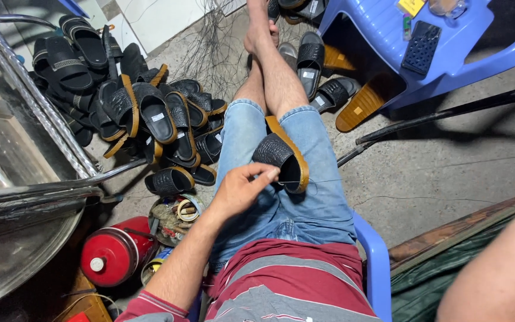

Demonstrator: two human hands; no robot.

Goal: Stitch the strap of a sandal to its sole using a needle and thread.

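We are pinching the upper edge of a black slide sandal (281, 160) with the fingertips of our left hand (241, 189), thumb and forefinger closed on the strap where a thin thread (323, 180) is leaving it. The sandal is resting on our lap, on the denim shorts (305, 203), tan sole turned to the right, probably so the strap edge is facing the fingers that are working it. The thread is running out taut to the right, toward our right arm (496, 274), which is stretched wide at the frame's lower right. Its hand is lying almost wholly beyond the edge, so we cannot tell whether it is closed on anything, though the taut line suggests it is drawing the thread.

We are sitting on a blue plastic chair (377, 262) with legs stretched out over the concrete floor (448, 173). One sandal is in our lap. To the left a heap of like sandals (144, 113) is piling up, more than a dozen, too overlapped for an exact count; about four or five more (323, 77) are lying by our feet. Within reach on the left are sitting one round tin of spools and odds (174, 216) and one red cylinder (114, 253), beside a metal rack (37, 131). One second blue chair (424, 42) is standing ahead, carrying a dark remote-like object (421, 48).
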